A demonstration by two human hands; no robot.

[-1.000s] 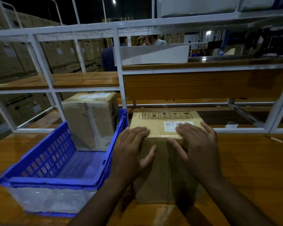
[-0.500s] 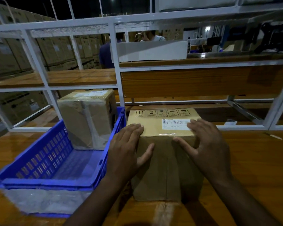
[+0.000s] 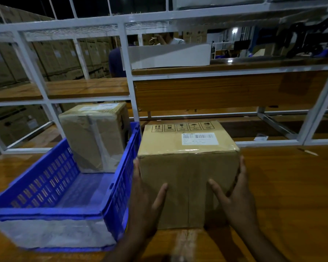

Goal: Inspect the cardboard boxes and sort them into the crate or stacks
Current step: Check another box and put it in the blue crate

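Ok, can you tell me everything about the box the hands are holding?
The cardboard box is brown and sealed with clear tape. Its top carries a row of black handling symbols and a white barcode label. It stands upright on the wooden table, just right of the blue crate. The left hand and right hand clasp its two sides, thumbs on the near face.

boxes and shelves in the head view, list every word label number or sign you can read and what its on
"BLUEDART": heading of the white barcode label on top of the near box; the lines under it are too small.
Row of five handling pictograms printed on the same box top; one shows two up arrows, their captions unreadable.
White label on the box in the crate: blurred.
"LG" logos, faint, on far stacked cartons.
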